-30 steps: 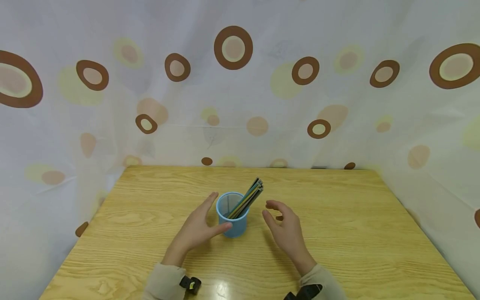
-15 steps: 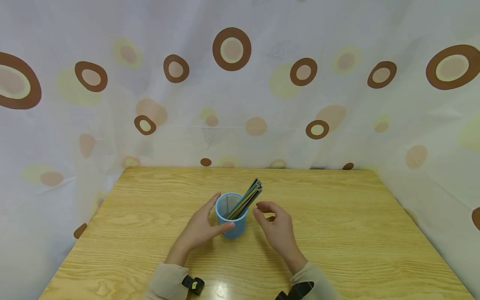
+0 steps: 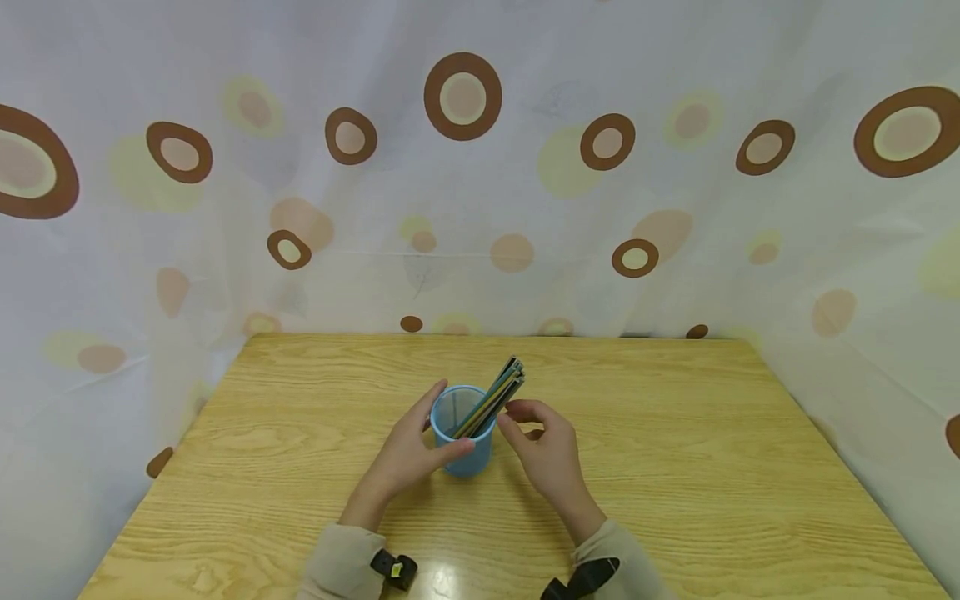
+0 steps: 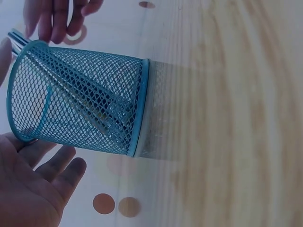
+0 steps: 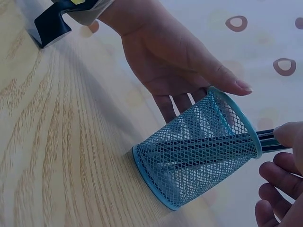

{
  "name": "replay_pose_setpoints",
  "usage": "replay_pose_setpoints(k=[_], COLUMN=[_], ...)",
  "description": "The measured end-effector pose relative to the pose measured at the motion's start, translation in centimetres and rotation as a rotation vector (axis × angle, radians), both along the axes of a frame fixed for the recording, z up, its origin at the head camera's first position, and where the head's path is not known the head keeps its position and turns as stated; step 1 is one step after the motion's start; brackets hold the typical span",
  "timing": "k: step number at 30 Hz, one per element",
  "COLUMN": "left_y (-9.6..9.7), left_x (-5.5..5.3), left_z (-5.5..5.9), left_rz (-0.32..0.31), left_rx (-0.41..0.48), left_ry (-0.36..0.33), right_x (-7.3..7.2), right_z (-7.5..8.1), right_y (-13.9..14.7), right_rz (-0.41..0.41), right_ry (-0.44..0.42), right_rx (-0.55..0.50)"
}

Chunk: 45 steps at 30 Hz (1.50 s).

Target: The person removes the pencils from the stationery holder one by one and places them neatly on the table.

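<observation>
A light blue mesh pen holder [image 3: 463, 460] stands upright on the table, its weave plain in the left wrist view. A bundle of thin, pencil-like sticks [image 3: 491, 400] in dark, teal and yellow tones leans in it, ends poking past the right of the rim. My left hand [image 3: 408, 454] holds the holder from the left, thumb at the front of the rim and fingers on the far side. At the right of the rim, my right hand [image 3: 551, 454] has its bent thumb and forefinger close beside the sticks. Whether they touch the sticks is unclear.
The wooden table [image 3: 712, 450] spreads out on both sides of the holder. A pale cloth [image 3: 360, 200] with brown ring patterns hangs behind it and along its sides. Black straps with small devices [image 3: 395, 569] sit on both wrists.
My right hand has moved left, from apart to right beside the rim and sticks. My left fingers have closed in around the holder, which has stayed in place.
</observation>
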<state>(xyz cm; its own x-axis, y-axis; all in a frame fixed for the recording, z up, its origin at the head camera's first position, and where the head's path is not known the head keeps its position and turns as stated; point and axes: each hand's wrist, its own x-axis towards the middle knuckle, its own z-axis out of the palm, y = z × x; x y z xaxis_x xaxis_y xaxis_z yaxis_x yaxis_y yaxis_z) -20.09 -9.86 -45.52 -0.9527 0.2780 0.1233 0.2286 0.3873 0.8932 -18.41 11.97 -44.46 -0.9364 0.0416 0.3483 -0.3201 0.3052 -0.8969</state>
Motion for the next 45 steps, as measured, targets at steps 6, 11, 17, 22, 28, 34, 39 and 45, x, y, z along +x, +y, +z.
replay_pose_setpoints(k=[6, 11, 17, 22, 28, 34, 39, 45], left_y=[0.2, 0.3, 0.3, 0.3, 0.2, 0.1, 0.1, 0.1], left_x=[0.0, 0.0, 0.0, 0.1, 0.1, 0.1, 0.0, -0.1], left_z=[-0.3, -0.4, -0.3, -0.1, 0.1, 0.1, 0.0, 0.1], left_rz=[-0.005, -0.001, 0.0, -0.001, -0.005, -0.009, -0.014, -0.014], left_rx=[0.019, 0.025, 0.03, 0.025, 0.021, 0.024, 0.024, 0.028], left_ry=[-0.003, 0.001, 0.001, -0.006, -0.017, -0.025, -0.03, -0.025], right_x=[-0.1, -0.3, -0.4, -0.3, -0.4, -0.5, 0.2, 1.7], right_z=[-0.1, 0.0, 0.1, 0.2, 0.1, 0.2, 1.5, 4.5], right_y=[-0.3, -0.4, -0.5, -0.7, -0.8, -0.8, -0.9, -1.2], right_rz=[0.0, 0.0, 0.003, -0.002, -0.018, -0.009, -0.007, 0.006], right_ry=[0.002, -0.023, -0.021, -0.024, -0.027, -0.024, -0.052, -0.052], right_rx=[0.009, -0.006, -0.016, -0.024, -0.02, -0.022, -0.036, -0.058])
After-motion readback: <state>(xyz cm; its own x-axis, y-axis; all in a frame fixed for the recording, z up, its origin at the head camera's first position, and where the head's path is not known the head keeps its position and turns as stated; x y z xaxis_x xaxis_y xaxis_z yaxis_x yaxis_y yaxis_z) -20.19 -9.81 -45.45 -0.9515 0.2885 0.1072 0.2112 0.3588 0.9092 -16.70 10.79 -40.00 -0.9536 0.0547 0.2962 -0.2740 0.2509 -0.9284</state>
